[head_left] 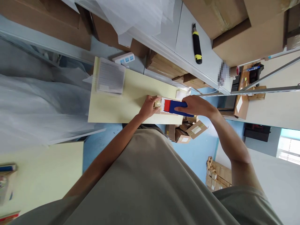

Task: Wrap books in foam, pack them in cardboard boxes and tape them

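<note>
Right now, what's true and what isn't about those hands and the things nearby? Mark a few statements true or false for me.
1. The right hand holds a blue-and-red object. True.
2. The left hand grips the black-and-yellow knife. False: the knife lies on the pale shelf; the left hand's fingers are around a shiny tan thing.
3. The stack of pale sheets is on the floor. False: it lies on the yellowish table.
4. The power strip has blue sockets. True.
</note>
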Action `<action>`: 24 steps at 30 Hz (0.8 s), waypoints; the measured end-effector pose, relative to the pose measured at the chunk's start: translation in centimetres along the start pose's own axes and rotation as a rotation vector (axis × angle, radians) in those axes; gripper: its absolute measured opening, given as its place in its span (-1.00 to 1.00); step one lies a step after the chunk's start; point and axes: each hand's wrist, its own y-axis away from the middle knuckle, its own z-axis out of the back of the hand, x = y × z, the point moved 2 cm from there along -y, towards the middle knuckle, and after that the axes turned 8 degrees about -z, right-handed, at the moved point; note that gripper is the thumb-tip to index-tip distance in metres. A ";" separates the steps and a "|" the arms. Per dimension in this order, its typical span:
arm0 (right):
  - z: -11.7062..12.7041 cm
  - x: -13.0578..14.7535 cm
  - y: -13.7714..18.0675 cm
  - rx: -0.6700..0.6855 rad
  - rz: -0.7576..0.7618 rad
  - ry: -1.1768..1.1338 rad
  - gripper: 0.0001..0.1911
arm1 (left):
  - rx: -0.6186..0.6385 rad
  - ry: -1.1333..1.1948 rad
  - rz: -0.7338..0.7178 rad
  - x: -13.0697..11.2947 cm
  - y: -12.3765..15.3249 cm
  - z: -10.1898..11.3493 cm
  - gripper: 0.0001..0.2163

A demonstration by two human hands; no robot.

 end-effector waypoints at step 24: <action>-9.5 -7.7 -8.9 0.150 0.058 -0.103 -0.41 | -0.030 -0.116 0.158 -0.4 1.2 0.4 -0.30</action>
